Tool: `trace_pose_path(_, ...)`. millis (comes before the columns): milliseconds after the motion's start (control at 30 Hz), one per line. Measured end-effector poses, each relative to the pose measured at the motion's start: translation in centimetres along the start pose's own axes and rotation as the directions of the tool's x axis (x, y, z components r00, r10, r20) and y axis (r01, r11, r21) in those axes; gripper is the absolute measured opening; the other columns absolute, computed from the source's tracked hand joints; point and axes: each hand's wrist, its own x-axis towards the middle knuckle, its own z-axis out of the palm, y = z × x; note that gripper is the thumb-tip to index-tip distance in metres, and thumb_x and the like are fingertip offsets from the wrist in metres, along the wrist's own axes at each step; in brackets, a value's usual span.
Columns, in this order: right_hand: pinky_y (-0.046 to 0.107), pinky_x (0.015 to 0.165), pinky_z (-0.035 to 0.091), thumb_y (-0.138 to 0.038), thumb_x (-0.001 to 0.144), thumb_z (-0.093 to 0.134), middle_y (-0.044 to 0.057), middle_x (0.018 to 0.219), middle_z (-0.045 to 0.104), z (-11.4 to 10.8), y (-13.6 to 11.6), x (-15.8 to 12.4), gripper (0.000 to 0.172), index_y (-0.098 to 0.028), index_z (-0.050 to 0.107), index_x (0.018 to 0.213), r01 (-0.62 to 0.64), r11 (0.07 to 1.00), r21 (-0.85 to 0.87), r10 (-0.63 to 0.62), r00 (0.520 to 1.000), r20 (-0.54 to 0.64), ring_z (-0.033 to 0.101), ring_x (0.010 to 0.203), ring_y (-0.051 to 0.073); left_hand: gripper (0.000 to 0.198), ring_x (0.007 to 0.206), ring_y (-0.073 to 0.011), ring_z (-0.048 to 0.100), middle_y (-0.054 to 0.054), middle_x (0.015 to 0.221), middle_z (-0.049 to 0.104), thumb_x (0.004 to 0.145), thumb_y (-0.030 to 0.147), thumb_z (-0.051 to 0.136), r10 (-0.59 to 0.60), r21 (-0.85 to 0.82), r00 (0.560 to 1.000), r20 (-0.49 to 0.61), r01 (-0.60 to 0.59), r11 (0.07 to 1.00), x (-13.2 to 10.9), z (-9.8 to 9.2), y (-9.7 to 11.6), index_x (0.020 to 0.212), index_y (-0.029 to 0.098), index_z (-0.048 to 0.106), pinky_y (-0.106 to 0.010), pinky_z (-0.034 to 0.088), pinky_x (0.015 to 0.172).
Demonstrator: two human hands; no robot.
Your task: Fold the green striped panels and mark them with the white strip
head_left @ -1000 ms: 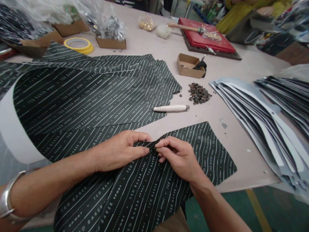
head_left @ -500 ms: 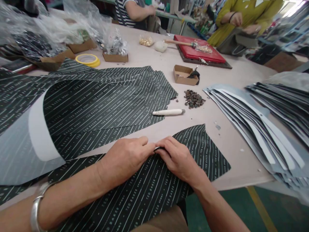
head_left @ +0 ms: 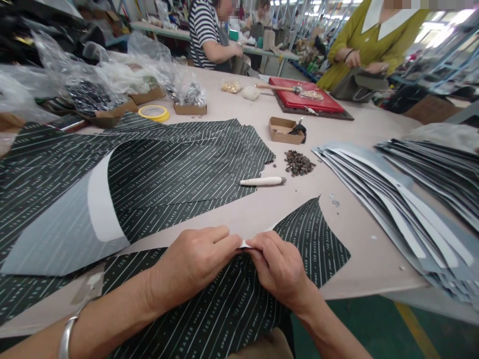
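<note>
A dark green sheet printed with pale stripes and lettering [head_left: 307,244] lies over the table's near edge in front of me. My left hand [head_left: 194,262] and my right hand [head_left: 279,267] meet at its upper edge, fingertips pinched together on the sheet, where a small white strip of its underside shows between them. A silver bangle sits on my left wrist. Beyond my hands lies a white-handled tool [head_left: 262,181] on the bare table.
A fanned stack of the same striped sheets [head_left: 179,164] fills the left. Grey-backed sheets [head_left: 392,199] fan out at right. Also on the table: a pile of small dark metal bits [head_left: 298,163], cardboard boxes [head_left: 282,129], yellow tape [head_left: 153,112], a red mat with a hammer [head_left: 307,98]. Two people work behind.
The view has tilted up, showing more of the room. My hands stay together on the sheet's edge, which is now turned up a little so its white underside shows.
</note>
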Motion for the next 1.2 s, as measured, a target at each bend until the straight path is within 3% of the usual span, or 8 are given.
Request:
trace_pose_path(267,0.028,0.063,0.050,-0.006,0.097,0.053,0.005,0.076,0.067,-1.8,-1.9,-0.4,0.011,-0.015,0.059,0.098,0.100,0.994,-0.032,-0.101,0.994,-0.034,0.062,0.069,0.017,0.022,0.057,-0.0143,0.040,0.003,0.068,0.043,0.105,0.013,0.042,0.069,-0.020,0.997,-0.023,-0.070,0.997,-0.9,-1.3,1.6,0.093,0.016,0.060,-0.032,0.029,0.052)
trace_pose_path(533,0.029,0.063,0.050,-0.010,0.100,0.049,0.007,0.083,0.069,-3.3,-2.9,-0.6,0.013,-0.013,0.061,0.106,0.093,0.995,-0.033,-0.090,0.992,0.092,0.063,0.071,0.018,0.020,0.063,-0.0151,0.037,0.002,0.069,0.043,0.103,0.007,0.039,0.199,0.064,0.976,-0.087,-0.194,0.979,-1.5,-2.3,2.4,0.106,0.008,0.059,-0.032,0.027,0.055)
trace_pose_path(767,0.032,0.057,0.042,-0.006,0.094,0.052,0.005,0.074,0.066,-3.0,-2.8,-0.7,0.012,-0.016,0.059,0.093,0.127,0.989,-0.071,-0.127,0.992,0.011,0.057,0.063,0.017,0.018,0.064,-0.0171,0.040,0.000,0.072,0.050,0.104,0.014,0.044,0.089,0.030,0.996,-0.023,-0.089,0.996,-1.4,-2.1,3.3,0.095,0.015,0.060,-0.035,0.028,0.059)
trace_pose_path(867,0.032,0.055,0.040,-0.008,0.094,0.055,0.004,0.072,0.066,-3.2,-2.7,-0.5,0.010,-0.017,0.059,0.091,0.139,0.989,-0.054,-0.137,0.990,0.038,0.055,0.061,0.017,0.016,0.066,-0.0176,0.043,0.000,0.075,0.053,0.104,0.016,0.045,0.057,0.031,0.998,0.007,-0.057,0.998,-1.5,-1.9,3.5,0.096,0.017,0.060,-0.035,0.030,0.061)
trace_pose_path(1033,0.035,0.051,0.033,-0.010,0.093,0.055,0.002,0.064,0.059,-3.5,-2.6,-0.5,0.014,-0.019,0.058,0.083,0.144,0.989,-0.033,-0.140,0.985,0.103,0.047,0.056,0.018,0.019,0.061,-0.0148,0.042,0.002,0.072,0.048,0.104,0.013,0.044,0.046,-0.075,0.999,0.030,-0.043,0.996,-1.6,-1.6,3.6,0.092,0.017,0.058,-0.033,0.030,0.055)
trace_pose_path(1200,0.036,0.050,0.031,-0.009,0.091,0.055,0.002,0.062,0.058,-2.8,-2.5,-0.7,0.013,-0.019,0.058,0.083,0.161,0.987,-0.029,-0.159,0.986,0.053,0.044,0.054,0.018,0.019,0.057,-0.0141,0.038,0.003,0.068,0.042,0.100,0.006,0.045,0.038,-0.120,0.999,-0.006,-0.038,0.992,-1.4,-1.4,3.6,0.090,0.016,0.057,-0.032,0.028,0.052)
